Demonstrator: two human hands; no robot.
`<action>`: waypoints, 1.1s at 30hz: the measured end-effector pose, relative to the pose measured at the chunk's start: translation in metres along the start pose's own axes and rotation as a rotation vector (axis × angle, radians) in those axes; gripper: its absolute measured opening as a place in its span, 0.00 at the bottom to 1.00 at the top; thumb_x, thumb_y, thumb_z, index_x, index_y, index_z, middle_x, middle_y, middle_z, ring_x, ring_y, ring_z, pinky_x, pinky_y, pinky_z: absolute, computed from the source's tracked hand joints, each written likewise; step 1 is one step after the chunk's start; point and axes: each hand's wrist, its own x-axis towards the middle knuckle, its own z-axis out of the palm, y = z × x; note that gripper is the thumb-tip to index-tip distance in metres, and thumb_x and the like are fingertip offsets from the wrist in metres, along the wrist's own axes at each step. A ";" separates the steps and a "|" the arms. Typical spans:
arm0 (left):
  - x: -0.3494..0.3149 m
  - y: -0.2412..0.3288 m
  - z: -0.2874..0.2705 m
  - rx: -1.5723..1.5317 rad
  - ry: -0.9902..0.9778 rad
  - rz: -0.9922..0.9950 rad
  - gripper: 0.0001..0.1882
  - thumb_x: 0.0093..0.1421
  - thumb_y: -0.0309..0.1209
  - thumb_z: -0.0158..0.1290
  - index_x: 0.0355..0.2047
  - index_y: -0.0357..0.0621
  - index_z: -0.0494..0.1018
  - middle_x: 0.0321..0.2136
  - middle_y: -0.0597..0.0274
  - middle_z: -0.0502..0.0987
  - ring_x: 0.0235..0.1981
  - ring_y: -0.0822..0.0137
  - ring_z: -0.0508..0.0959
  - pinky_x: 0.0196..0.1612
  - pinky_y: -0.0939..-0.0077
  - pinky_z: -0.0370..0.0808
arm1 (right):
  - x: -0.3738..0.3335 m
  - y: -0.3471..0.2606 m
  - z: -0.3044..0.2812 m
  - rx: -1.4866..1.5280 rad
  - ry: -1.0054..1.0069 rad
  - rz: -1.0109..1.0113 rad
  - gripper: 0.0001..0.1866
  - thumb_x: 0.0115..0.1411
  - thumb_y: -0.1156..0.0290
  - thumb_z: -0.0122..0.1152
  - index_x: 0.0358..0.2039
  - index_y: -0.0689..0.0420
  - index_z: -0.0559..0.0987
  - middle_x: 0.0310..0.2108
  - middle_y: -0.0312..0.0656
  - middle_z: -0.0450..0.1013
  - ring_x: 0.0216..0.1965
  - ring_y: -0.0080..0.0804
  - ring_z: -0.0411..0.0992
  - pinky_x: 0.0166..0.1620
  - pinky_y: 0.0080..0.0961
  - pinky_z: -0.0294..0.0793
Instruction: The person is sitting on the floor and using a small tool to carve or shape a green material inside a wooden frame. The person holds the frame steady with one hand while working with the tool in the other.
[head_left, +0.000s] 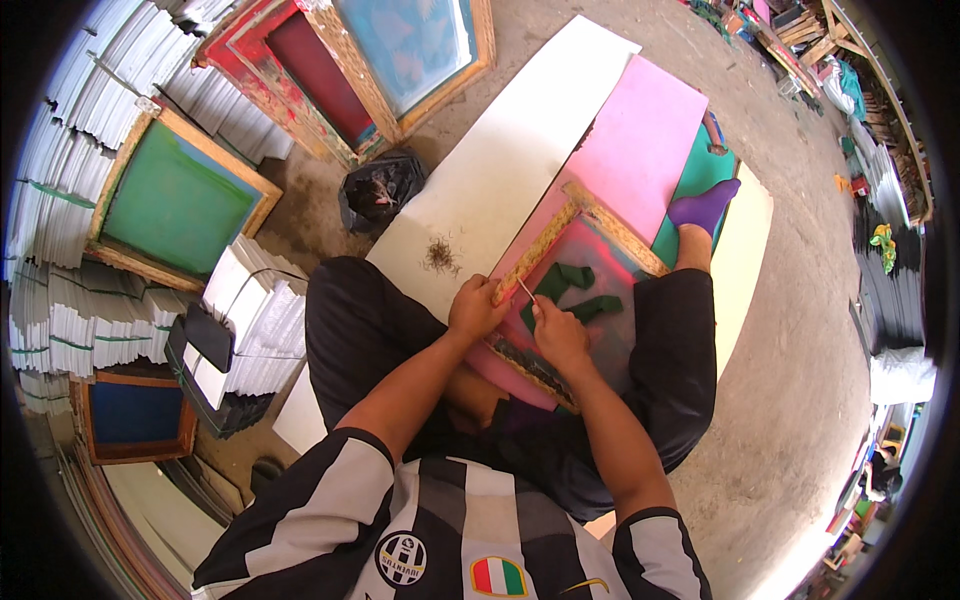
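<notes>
A wooden-framed mesh screen (605, 340) rests tilted across my legs, its pale bars worn and pitted. My left hand (478, 308) is closed around the frame's left bar. In my right hand (560, 332) is a slim pointed tool (524, 287); its tip reaches toward the same bar, near my left fingers. Whether the tip touches the wood I cannot tell. Its grip is hidden in my fist. On the mesh lies a crumpled dark green cloth (572, 285). A heap of small dark slivers (441, 256) sits on the white board to the left of the frame.
Under me lie white (520, 130), pink (645, 120) and yellow sheets (745, 260) on the concrete floor. A black plastic bag (385, 190) stands at the far left. More framed screens (180, 200) lean beside tied paper stacks (255, 330). Clutter lines the right side.
</notes>
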 end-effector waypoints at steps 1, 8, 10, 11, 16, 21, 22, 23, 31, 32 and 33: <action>0.000 -0.001 -0.001 0.004 0.004 0.011 0.23 0.51 0.38 0.67 0.47 0.41 0.83 0.39 0.50 0.80 0.41 0.47 0.81 0.47 0.56 0.80 | -0.001 -0.005 -0.003 -0.013 -0.019 0.007 0.21 0.75 0.55 0.44 0.63 0.44 0.75 0.41 0.61 0.81 0.44 0.67 0.80 0.49 0.63 0.77; 0.000 -0.005 0.001 -0.022 0.004 0.074 0.24 0.51 0.37 0.67 0.47 0.38 0.82 0.39 0.50 0.80 0.41 0.47 0.81 0.47 0.57 0.80 | 0.002 -0.024 0.005 -0.163 -0.062 0.082 0.19 0.75 0.57 0.45 0.58 0.50 0.76 0.40 0.60 0.81 0.44 0.66 0.80 0.49 0.62 0.77; -0.002 -0.005 0.000 -0.022 -0.002 0.080 0.25 0.51 0.37 0.67 0.48 0.37 0.82 0.39 0.49 0.80 0.42 0.47 0.81 0.47 0.57 0.80 | 0.005 -0.016 0.018 -0.088 -0.022 0.051 0.18 0.75 0.57 0.46 0.56 0.50 0.76 0.39 0.61 0.81 0.43 0.66 0.80 0.47 0.62 0.77; -0.002 -0.005 0.000 -0.022 0.007 0.091 0.25 0.51 0.37 0.67 0.48 0.37 0.82 0.40 0.49 0.80 0.42 0.47 0.81 0.47 0.57 0.80 | 0.007 -0.009 0.020 0.020 -0.001 0.009 0.18 0.75 0.57 0.47 0.56 0.50 0.76 0.39 0.61 0.81 0.42 0.66 0.80 0.47 0.62 0.77; 0.000 -0.009 0.000 -0.018 -0.005 0.087 0.25 0.52 0.37 0.67 0.48 0.37 0.82 0.40 0.49 0.80 0.42 0.47 0.81 0.48 0.57 0.80 | 0.007 0.003 0.020 0.165 0.056 -0.065 0.18 0.74 0.58 0.49 0.55 0.52 0.78 0.42 0.63 0.80 0.44 0.68 0.78 0.48 0.59 0.77; 0.001 -0.003 -0.003 0.003 -0.022 0.083 0.24 0.52 0.37 0.67 0.48 0.37 0.82 0.40 0.48 0.80 0.43 0.47 0.81 0.48 0.57 0.80 | 0.003 0.001 0.008 0.087 0.004 -0.006 0.20 0.74 0.58 0.50 0.57 0.54 0.79 0.42 0.62 0.80 0.46 0.68 0.78 0.51 0.57 0.77; 0.001 -0.005 -0.002 0.000 -0.015 0.090 0.24 0.52 0.37 0.67 0.48 0.37 0.82 0.40 0.48 0.80 0.43 0.47 0.81 0.48 0.57 0.80 | 0.009 0.012 0.018 0.196 0.036 -0.070 0.20 0.74 0.58 0.50 0.58 0.53 0.78 0.41 0.62 0.80 0.44 0.68 0.78 0.50 0.58 0.77; 0.002 -0.006 0.000 -0.003 -0.008 0.097 0.24 0.52 0.37 0.67 0.48 0.37 0.82 0.40 0.48 0.81 0.43 0.47 0.82 0.48 0.57 0.80 | 0.016 0.024 0.029 0.304 0.068 -0.133 0.20 0.74 0.57 0.50 0.59 0.53 0.78 0.40 0.62 0.81 0.43 0.68 0.79 0.48 0.58 0.78; 0.001 -0.005 -0.002 -0.020 -0.003 0.054 0.23 0.52 0.38 0.67 0.46 0.38 0.83 0.39 0.50 0.80 0.42 0.47 0.81 0.48 0.57 0.80 | 0.005 0.000 0.009 0.005 0.017 -0.033 0.19 0.73 0.58 0.52 0.57 0.52 0.80 0.42 0.60 0.81 0.46 0.65 0.79 0.49 0.54 0.78; 0.001 -0.005 -0.002 -0.011 -0.004 0.059 0.23 0.52 0.38 0.67 0.46 0.38 0.83 0.39 0.50 0.80 0.42 0.47 0.81 0.48 0.57 0.80 | 0.008 0.007 0.016 0.097 0.057 -0.071 0.19 0.73 0.57 0.52 0.58 0.51 0.79 0.41 0.61 0.81 0.45 0.65 0.79 0.49 0.53 0.79; 0.001 -0.003 0.000 -0.005 -0.007 0.066 0.23 0.51 0.38 0.67 0.46 0.38 0.83 0.39 0.50 0.80 0.42 0.47 0.81 0.48 0.57 0.80 | 0.011 0.016 0.023 0.188 0.099 -0.107 0.19 0.73 0.57 0.53 0.59 0.50 0.79 0.40 0.61 0.81 0.45 0.64 0.80 0.48 0.52 0.79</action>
